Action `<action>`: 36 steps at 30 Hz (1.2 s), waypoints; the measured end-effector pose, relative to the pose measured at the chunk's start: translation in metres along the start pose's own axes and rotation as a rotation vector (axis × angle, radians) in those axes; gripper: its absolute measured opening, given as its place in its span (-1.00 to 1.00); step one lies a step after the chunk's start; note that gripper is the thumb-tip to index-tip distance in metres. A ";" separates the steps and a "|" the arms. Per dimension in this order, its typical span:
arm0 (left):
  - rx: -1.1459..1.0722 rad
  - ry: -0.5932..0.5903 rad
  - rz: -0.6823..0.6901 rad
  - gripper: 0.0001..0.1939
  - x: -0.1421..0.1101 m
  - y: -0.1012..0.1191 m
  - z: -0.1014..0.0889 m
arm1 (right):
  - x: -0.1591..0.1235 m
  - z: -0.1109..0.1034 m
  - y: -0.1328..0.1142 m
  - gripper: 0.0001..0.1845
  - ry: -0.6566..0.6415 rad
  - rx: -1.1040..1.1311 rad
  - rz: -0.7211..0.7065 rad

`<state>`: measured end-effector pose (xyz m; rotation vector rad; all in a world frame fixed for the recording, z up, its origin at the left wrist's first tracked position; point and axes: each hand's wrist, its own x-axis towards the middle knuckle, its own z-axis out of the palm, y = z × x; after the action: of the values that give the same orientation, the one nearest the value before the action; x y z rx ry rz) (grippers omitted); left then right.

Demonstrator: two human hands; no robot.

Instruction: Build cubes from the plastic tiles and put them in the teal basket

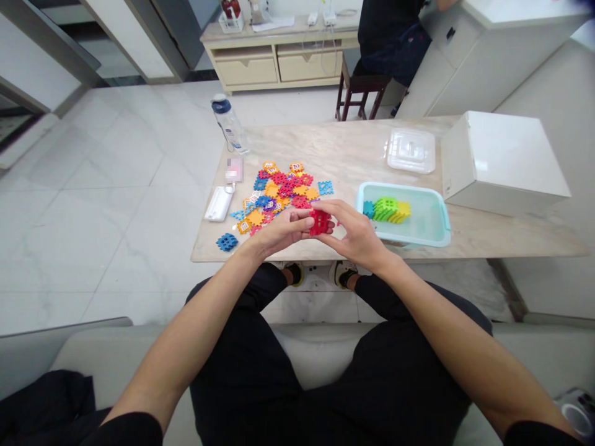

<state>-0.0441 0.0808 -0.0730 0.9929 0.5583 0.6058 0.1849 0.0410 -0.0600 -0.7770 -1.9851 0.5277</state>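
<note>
Above the table's near edge, my left hand (294, 224) and my right hand (352, 227) both grip a red plastic interlocking tile (320, 222), perhaps a small stack of them. The left thumb lies across its front; the right fingers hold its top and right side. Just behind spreads a pile of loose notched tiles (283, 186) in red, orange, blue and purple. A small stack of blue tiles (227, 242) sits at the near left. To the right, a light-blue plastic bin (430, 238) holds green tiles (385, 209), yellow tiles (401, 212) and some teal ones.
A water bottle (231, 127) stands at the table's far left, near a white power bank (219, 204). A clear lid (411, 150) lies behind the bin. A large white box (504, 162) fills the right. Beyond the table, a person (390, 37) sits on a stool (362, 87).
</note>
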 end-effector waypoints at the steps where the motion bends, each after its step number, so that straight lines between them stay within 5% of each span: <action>1: 0.002 0.007 0.000 -0.41 0.000 0.000 0.001 | -0.001 0.000 0.000 -0.42 -0.002 0.001 -0.004; 14: -0.008 0.038 0.000 -0.41 0.000 0.005 0.007 | -0.002 0.001 -0.001 -0.29 0.017 -0.073 0.006; 30: 0.003 0.012 -0.018 -0.37 -0.001 0.002 0.007 | -0.002 -0.001 0.000 -0.50 0.022 -0.127 0.036; 36: 0.189 0.233 0.070 -0.50 0.003 0.000 0.015 | -0.004 -0.003 0.000 -0.50 0.017 -0.259 0.160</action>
<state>-0.0320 0.0739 -0.0670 1.1311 0.8009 0.7469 0.1888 0.0387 -0.0613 -1.1028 -2.0091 0.3575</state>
